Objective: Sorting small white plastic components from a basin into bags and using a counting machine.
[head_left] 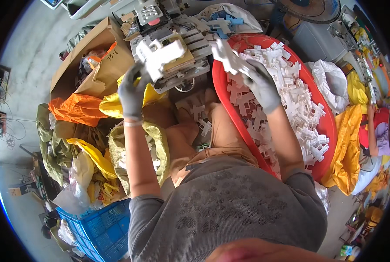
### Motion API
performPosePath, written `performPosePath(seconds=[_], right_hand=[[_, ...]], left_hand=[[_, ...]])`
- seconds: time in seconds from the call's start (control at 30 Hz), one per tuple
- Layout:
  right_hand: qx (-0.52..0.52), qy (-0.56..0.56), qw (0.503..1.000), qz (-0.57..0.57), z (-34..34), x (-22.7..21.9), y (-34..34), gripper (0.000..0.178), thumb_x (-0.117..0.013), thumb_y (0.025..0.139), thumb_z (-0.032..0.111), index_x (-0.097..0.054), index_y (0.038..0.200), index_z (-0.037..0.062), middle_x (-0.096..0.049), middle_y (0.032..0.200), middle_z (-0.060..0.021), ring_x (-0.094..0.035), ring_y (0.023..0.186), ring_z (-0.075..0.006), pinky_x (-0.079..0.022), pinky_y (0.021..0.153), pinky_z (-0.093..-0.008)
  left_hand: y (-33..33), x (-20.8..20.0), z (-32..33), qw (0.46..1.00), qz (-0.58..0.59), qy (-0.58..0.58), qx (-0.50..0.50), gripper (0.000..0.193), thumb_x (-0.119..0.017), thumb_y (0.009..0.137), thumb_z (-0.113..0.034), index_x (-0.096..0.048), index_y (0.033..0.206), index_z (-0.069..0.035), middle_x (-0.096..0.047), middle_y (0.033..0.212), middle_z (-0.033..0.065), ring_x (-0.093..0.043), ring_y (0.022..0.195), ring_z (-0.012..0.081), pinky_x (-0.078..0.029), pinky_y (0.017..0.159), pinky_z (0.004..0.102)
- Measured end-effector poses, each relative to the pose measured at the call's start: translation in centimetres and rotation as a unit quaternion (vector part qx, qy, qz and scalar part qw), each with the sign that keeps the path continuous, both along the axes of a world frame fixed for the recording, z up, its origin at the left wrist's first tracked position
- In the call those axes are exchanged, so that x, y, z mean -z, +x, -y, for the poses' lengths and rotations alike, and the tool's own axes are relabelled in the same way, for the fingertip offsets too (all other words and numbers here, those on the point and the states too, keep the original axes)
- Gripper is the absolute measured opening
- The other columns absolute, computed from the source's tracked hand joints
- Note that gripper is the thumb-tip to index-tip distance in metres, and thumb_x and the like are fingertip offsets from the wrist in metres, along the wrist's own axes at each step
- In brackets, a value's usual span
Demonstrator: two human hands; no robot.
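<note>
My left hand (132,92), in a grey glove, is closed at the lower left end of a white plastic toy pistol piece (162,56). That piece is over the tan pad (187,60) of a grey metal machine (199,43), and glare and blur hide its details. To the right, my gloved right hand (262,85) grips another white toy pistol piece (225,56), tilted with its far end by the machine's right edge. Beneath the right hand and forearm stands a red tub (218,78) holding many white toy pistol pieces (297,94).
A cardboard box (112,65), orange bag (74,109) and yellow bag (112,105) are at left. Beside my left forearm is an open green sack (116,144); a blue crate (99,231) is lower left. A fan (311,8) stands far right. Another person's arm (371,129) shows at right.
</note>
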State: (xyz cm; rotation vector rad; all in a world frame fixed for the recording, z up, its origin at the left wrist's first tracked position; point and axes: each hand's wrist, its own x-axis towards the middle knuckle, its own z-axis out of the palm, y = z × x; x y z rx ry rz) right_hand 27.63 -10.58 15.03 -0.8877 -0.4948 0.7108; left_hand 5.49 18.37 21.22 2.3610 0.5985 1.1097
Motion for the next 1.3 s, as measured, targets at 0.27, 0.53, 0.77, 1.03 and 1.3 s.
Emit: performPosePath(seconds=[0.27,0.53,0.77,1.03,1.3], right_hand=[[-0.049,-0.051,0.962,0.263,-12.4,-3.8,1.4,0.031,-0.059,0.088,0.006,-0.057,0.119,0.0073,-0.062,0.084,-0.0028,-0.055,0.068,-0.0081,-0.046,0.062,-0.0205],[-0.121,-0.210,0.865,0.440,-15.0,-5.0,2.0,0.035,-0.059,0.086,0.009,-0.060,0.120,0.0120,-0.061,0.101,-0.0030,-0.053,0.070,-0.0091,-0.047,0.064,-0.0227],[-0.007,-0.010,0.913,0.409,-9.5,-2.2,3.8,0.040,-0.058,0.090,0.023,-0.052,0.129,0.0208,-0.060,0.119,-0.0049,-0.059,0.100,-0.0168,-0.048,0.086,-0.0268],[0.137,-0.528,0.761,0.350,11.6,15.9,5.7,0.033,-0.056,0.089,0.035,-0.062,0.116,0.0167,-0.066,0.104,-0.0087,-0.064,0.092,-0.0228,-0.049,0.084,-0.0339],[0.002,-0.751,0.545,0.373,17.6,24.6,-0.8,0.062,-0.056,0.076,0.054,-0.050,0.125,0.0160,-0.055,0.125,-0.0163,-0.054,0.113,-0.0327,-0.041,0.096,-0.0433]], left_hand=[[-15.8,6.8,2.5,0.968,0.008,-0.122,-0.218,0.027,-0.061,0.086,-0.016,-0.064,0.111,-0.006,-0.067,0.106,0.0084,-0.065,0.087,0.0136,-0.052,0.081,0.0263],[-26.5,11.8,5.8,0.920,0.026,-0.230,-0.316,0.030,-0.062,0.088,-0.021,-0.062,0.112,-0.002,-0.064,0.099,0.0039,-0.057,0.085,0.0121,-0.046,0.078,0.0252],[-27.0,14.9,4.5,0.916,0.004,-0.245,-0.318,0.029,-0.060,0.089,-0.014,-0.061,0.114,-0.001,-0.064,0.106,0.0066,-0.058,0.089,0.0143,-0.046,0.078,0.0262],[-29.7,16.9,2.7,0.917,-0.091,-0.212,-0.324,0.032,-0.050,0.094,-0.013,-0.055,0.119,0.006,-0.059,0.120,0.0135,-0.057,0.105,0.0217,-0.046,0.093,0.0305],[-23.9,14.8,3.0,0.925,-0.195,-0.143,-0.294,0.031,-0.052,0.093,-0.020,-0.062,0.113,0.001,-0.065,0.112,0.0106,-0.063,0.096,0.0211,-0.048,0.088,0.0289]])
